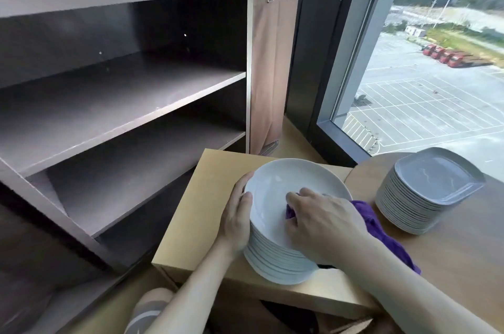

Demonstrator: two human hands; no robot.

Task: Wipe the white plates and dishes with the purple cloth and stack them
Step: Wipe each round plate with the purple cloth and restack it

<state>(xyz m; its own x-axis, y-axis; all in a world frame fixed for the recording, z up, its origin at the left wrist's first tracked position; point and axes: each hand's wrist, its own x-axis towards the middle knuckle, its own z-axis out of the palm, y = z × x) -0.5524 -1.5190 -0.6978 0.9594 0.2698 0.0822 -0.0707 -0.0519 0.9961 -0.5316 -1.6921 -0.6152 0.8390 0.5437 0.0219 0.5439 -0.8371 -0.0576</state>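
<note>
A tall stack of round white plates (275, 260) stands on a low light-wood table (207, 213). The top plate (281, 181) is tilted up toward me. My left hand (236, 220) holds the top plate's left rim, thumb over the edge. Inside that plate, my right hand (324, 224) grips the bunched purple cloth (381, 227) and presses it onto the surface; the rest of the cloth trails out to the right under my wrist. A second stack of squarish white dishes (425, 191) sits at the right.
A dark open shelf unit (122, 93) with bare shelves fills the left. A brown fabric bag (272, 60) hangs beside it. A large window (425, 60) lies behind the right table (463, 251). My knee (152, 309) shows at the bottom.
</note>
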